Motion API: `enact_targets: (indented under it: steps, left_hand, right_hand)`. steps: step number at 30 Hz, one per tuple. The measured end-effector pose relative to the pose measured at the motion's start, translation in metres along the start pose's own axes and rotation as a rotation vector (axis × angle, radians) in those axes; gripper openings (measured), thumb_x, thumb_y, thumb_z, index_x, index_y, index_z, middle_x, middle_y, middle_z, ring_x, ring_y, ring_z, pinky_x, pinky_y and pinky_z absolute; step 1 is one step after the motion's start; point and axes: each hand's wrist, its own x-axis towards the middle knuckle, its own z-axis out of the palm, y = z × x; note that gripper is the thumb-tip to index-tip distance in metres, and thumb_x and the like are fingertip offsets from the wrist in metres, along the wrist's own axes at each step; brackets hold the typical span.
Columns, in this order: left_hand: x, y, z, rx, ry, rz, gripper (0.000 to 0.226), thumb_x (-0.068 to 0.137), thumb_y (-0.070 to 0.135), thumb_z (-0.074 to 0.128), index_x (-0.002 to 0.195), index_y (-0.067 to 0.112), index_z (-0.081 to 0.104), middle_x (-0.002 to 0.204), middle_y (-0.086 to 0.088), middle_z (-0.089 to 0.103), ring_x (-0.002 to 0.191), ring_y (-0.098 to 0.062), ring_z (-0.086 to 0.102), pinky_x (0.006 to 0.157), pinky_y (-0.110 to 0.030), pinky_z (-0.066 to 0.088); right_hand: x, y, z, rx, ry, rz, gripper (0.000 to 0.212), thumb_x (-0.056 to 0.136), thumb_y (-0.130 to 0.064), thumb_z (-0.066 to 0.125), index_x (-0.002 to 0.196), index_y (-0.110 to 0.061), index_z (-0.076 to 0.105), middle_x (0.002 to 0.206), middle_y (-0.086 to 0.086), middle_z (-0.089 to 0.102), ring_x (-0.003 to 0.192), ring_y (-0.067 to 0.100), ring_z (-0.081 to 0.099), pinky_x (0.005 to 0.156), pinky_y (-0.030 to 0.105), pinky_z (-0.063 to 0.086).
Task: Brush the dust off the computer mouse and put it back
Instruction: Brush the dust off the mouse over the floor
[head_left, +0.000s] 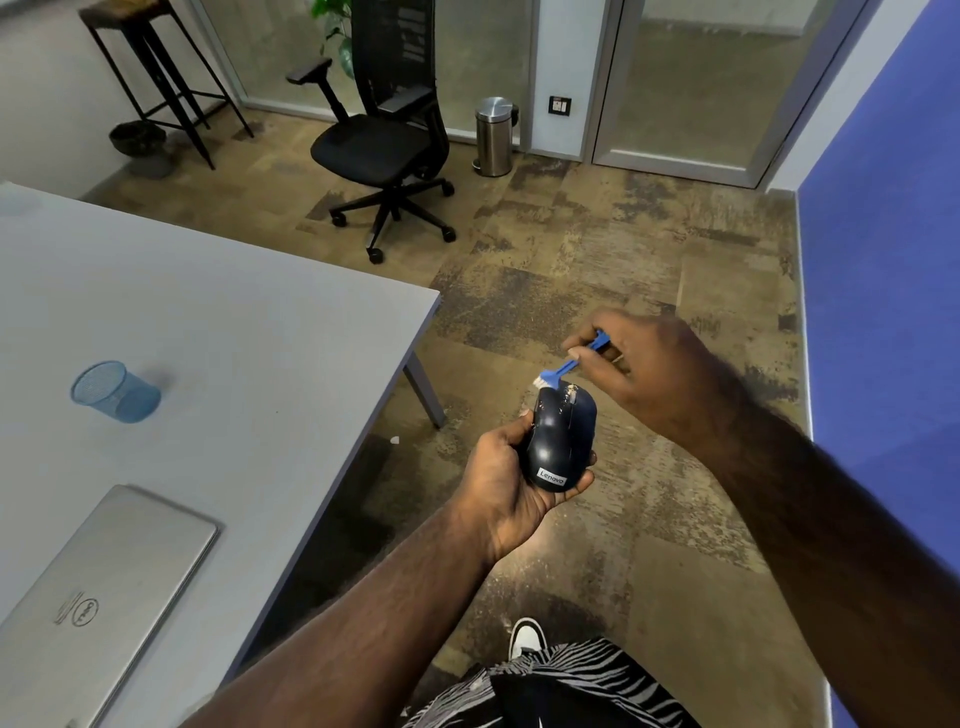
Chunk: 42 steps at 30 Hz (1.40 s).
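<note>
Dim, even indoor light, wide-angle view.
The right hand (644, 374) looked slightly motion-blurred; edges bowed; soft shadow lay under the table (218, 312).

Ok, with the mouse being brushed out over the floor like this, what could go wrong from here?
1. The mouse sits in the left hand clear of the table; if it slips, it drops to the floor.
2. The brush, pinched at its far end by the right hand, may twist or flick out.
3. Loosened dust may land on the person's clothes below.
</note>
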Motion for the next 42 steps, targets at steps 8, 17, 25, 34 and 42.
enact_targets:
  steps: [8,17,25,34,42]
  left_hand:
    - [0.003,-0.002,-0.005,-0.014,-0.004,0.008,0.039,0.099,0.029,0.036,0.116,0.005,0.061,0.105,-0.02,0.064,0.086,-0.032,0.062,0.073,-0.041,0.051]
    - [0.007,-0.001,-0.003,-0.018,-0.015,0.019,0.037,0.1,0.03,0.036,0.114,0.007,0.061,0.107,-0.019,0.063,0.086,-0.031,0.062,0.078,-0.044,0.05]
    - [0.007,-0.001,-0.006,-0.026,-0.011,0.024,0.037,0.1,0.031,0.036,0.112,0.008,0.062,0.106,-0.019,0.065,0.089,-0.032,0.062,0.079,-0.044,0.05]
    - [0.008,0.004,-0.002,-0.044,0.009,0.024,0.048,0.102,0.036,0.032,0.128,0.004,0.056,0.111,-0.021,0.063,0.088,-0.031,0.061,0.078,-0.044,0.049]
    - [0.007,0.007,-0.003,-0.088,0.018,0.016,0.046,0.101,0.035,0.032,0.117,0.003,0.062,0.105,-0.022,0.064,0.088,-0.031,0.061,0.08,-0.043,0.048]
  right_hand:
    - [-0.013,-0.011,-0.018,0.058,-0.214,0.005,0.008,0.093,-0.022,0.063,0.095,-0.028,0.068,0.083,-0.011,0.072,0.077,0.006,0.07,0.069,0.04,0.06]
    - [-0.02,-0.016,-0.021,0.03,-0.15,-0.053,0.009,0.092,-0.018,0.065,0.099,-0.019,0.071,0.071,-0.017,0.064,0.056,-0.012,0.057,0.046,0.01,0.039]
    - [-0.029,-0.022,-0.028,0.072,-0.156,-0.135,0.009,0.089,-0.009,0.069,0.095,-0.013,0.073,0.062,-0.027,0.051,0.058,-0.019,0.056,0.047,0.003,0.038]
    - [-0.038,-0.006,-0.03,0.106,-0.076,-0.171,0.011,0.09,-0.01,0.067,0.097,-0.017,0.071,0.072,-0.02,0.062,0.068,-0.006,0.063,0.049,0.009,0.044]
    - [-0.044,0.01,-0.028,0.143,0.037,-0.05,0.014,0.088,-0.023,0.061,0.1,-0.027,0.068,0.081,-0.021,0.068,0.073,-0.001,0.071,0.061,0.033,0.062]
